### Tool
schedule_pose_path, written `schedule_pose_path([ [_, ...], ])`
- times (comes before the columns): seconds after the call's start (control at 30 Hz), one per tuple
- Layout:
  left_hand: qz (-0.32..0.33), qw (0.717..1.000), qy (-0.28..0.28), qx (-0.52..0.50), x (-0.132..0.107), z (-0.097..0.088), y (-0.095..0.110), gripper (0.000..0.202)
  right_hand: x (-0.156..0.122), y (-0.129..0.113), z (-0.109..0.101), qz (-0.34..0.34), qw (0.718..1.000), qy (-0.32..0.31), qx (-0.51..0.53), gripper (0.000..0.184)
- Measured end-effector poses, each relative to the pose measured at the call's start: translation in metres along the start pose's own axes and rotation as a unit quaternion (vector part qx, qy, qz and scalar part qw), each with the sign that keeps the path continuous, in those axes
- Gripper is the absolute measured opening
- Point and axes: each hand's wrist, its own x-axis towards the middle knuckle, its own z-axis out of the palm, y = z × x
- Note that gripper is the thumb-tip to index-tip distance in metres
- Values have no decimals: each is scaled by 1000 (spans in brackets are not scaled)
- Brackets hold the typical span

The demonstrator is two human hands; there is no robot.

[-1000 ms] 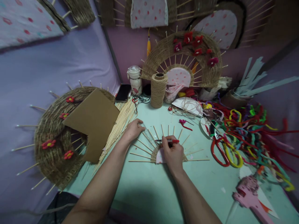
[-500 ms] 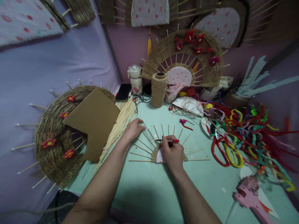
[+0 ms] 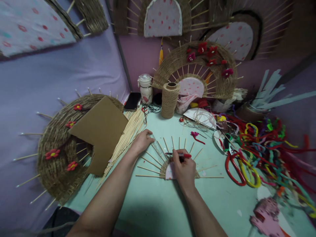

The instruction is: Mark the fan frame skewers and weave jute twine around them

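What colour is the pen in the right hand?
The pen is red, darker near its tip; best in head view.

Toward the person, between the two forearms, the table is bare, with room for a hand to pass; beyond the left hand a pale lane of table leads to the spool of string, with the bottle and phone walling off its far left; just left of that hand lies the bundle of sticks, then the cardboard; between the hands, the ruler and fanned sticks leave only narrow gaps; right of the right hand, past more fanned sticks, a bare strip ends at the scissors, backed by heaped fuzzy wires; nearer, the glue gun blocks the right corner.
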Motion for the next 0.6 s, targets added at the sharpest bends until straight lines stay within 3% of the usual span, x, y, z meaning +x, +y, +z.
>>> schedule_pose_path([
  [0.6, 1, 1000, -4, 1, -1, -2, 2, 33, -1, -2, 0, -10, 1000, -1, -7, 34],
])
